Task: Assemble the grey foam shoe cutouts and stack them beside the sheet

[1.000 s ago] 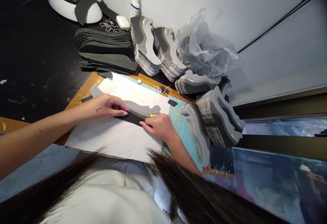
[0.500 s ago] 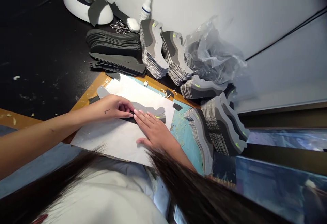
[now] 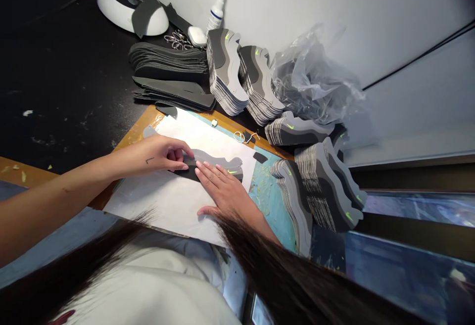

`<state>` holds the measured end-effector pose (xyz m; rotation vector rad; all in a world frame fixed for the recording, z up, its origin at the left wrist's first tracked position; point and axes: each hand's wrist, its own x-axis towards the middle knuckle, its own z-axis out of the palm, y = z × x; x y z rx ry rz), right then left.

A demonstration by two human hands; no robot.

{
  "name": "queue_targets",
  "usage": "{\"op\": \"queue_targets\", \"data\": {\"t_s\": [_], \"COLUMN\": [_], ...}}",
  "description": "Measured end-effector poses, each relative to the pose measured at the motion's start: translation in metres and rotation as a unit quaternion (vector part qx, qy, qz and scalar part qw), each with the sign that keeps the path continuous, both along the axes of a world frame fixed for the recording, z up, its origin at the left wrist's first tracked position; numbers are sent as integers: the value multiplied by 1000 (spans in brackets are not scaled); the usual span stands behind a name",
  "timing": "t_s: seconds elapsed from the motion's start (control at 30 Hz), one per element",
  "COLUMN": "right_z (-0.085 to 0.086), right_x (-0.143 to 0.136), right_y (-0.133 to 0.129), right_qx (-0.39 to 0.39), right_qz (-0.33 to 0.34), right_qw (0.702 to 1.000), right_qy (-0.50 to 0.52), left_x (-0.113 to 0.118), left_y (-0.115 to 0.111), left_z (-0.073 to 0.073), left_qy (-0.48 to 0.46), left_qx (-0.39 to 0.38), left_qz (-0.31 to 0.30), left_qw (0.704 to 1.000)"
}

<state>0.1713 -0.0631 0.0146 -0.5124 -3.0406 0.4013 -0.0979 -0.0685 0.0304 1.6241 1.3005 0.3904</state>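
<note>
On a white paper sheet (image 3: 148, 199) lies a grey and black shoe-upper piece (image 3: 218, 156) with a small yellow-green swoosh. My right hand (image 3: 224, 184) rests flat over its black lower part, fingers stretched together and thumb out to the side on the paper. My left hand (image 3: 165, 154) is at the piece's left half. Its index finger and thumb are apart, their tips touching the piece, and the other fingers are curled. The piece's left end is partly hidden behind my left hand.
Stacked shoe-upper pieces (image 3: 228, 75) stand along the wall, and further stacks (image 3: 322, 186) lie at the right. Black cut pieces (image 3: 168, 60) are piled at the back left. Nearby are a clear plastic bag (image 3: 315, 77), a spray bottle (image 3: 216, 13), scissors (image 3: 178, 39) and a white lamp base (image 3: 111, 11).
My left index finger and thumb have parted from a pinch at the black strip, and the left hand has drawn slightly left. My right hand stays flat on the piece.
</note>
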Motion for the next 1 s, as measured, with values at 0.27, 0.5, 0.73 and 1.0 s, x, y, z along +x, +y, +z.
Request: {"op": "queue_targets", "data": {"t_s": [0.27, 0.5, 0.73, 1.0], "right_z": [0, 2, -1, 8], "right_x": [-1, -2, -3, 9], "right_y": [-1, -3, -5, 8], "right_qx": [3, 16, 4, -97], "right_qz": [-5, 15, 14, -30], "right_qw": [1000, 1000, 1000, 992], "right_qy": [-3, -3, 5, 78], "left_x": [1, 4, 18, 22], "left_y": [-4, -8, -60, -87], "left_z": [-2, -6, -6, -36], "left_qy": [10, 64, 233, 272], "left_qx": [36, 163, 408, 342], "left_qz": [-6, -41, -87, -122], "left_qw": [999, 984, 878, 891]}}
